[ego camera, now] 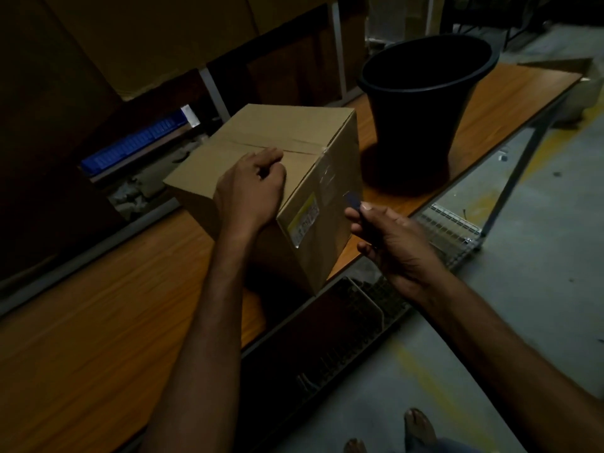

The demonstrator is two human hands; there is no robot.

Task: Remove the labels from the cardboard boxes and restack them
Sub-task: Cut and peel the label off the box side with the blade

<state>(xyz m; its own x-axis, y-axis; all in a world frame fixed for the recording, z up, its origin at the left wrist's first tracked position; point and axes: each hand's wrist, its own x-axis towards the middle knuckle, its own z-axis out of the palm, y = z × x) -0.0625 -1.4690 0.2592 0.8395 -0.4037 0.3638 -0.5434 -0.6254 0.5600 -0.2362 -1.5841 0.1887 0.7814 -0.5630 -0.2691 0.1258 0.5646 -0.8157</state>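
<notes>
Table (98, 322): across the left and middle.
Box (261, 142): on the table, at its near edge.
Label (304, 220): on the box's right-facing side, low, toward the near corner.
Left hand (251, 188): on top of the box, above the label, fingers curled.
Right hand (389, 243): just right of the labelled side, pinching a small tool (353, 201) whose tip is at that side.
Bucket (421, 125): upright on the table, behind and right of the box, apart.
Crate (137, 142): behind the table, far left.
Wire rack (451, 230): below the table, right.
</notes>
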